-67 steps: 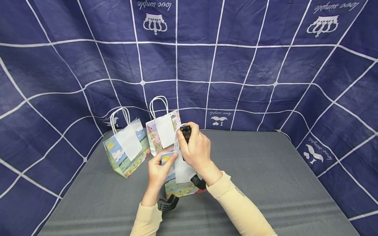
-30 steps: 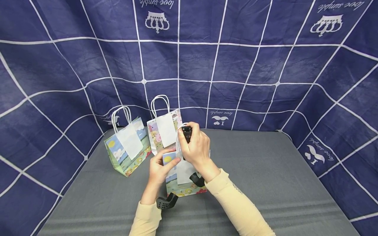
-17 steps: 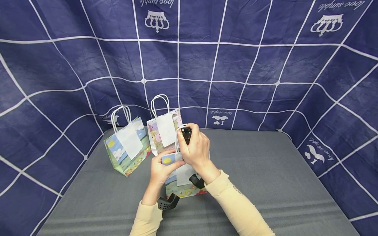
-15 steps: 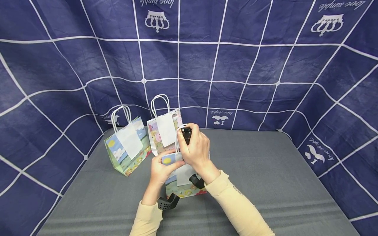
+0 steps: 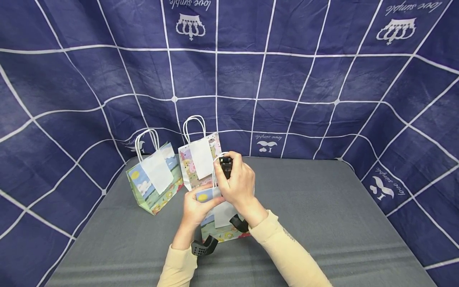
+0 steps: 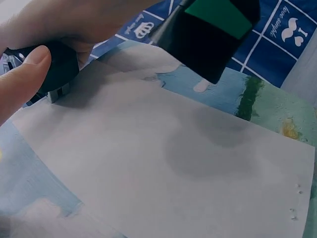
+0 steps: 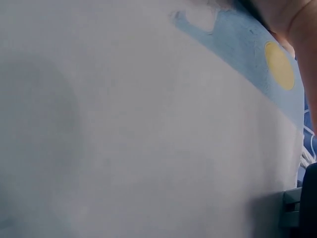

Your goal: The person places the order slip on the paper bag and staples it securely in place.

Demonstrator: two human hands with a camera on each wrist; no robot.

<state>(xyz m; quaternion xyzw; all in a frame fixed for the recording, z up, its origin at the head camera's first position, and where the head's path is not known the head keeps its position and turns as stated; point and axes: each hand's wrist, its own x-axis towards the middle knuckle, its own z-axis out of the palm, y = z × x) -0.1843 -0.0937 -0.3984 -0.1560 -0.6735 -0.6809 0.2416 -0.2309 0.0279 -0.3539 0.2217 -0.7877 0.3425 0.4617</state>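
A painted paper gift bag [image 5: 229,235], with a white sheet [image 5: 224,217] on its front, stands before me. My left hand [image 5: 195,209] pinches its top left corner, thumb in front and the other fingers behind. My right hand [image 5: 238,181] grips a black stapler [image 5: 226,164] over the top edge of the bag. In the left wrist view the stapler's nose [image 6: 59,69] sits at the sheet's edge, close to a thumb [image 6: 29,67]. Small staple marks [image 6: 293,214] show at the sheet's far edge. The right wrist view shows mostly the white sheet [image 7: 124,124].
Two more paper bags stand upright at the left and behind: a landscape one [image 5: 155,179] and one with an animal print [image 5: 201,159], both with white handles and sheets. A grey cloth table surface [image 5: 315,211] extends rightward. A blue checked curtain [image 5: 287,79] encloses the back and sides.
My left thumb has slid right along the bag's top edge, toward the stapler. The bag's top tilts slightly more toward me. My right hand keeps its hold on the stapler, nearly in place.
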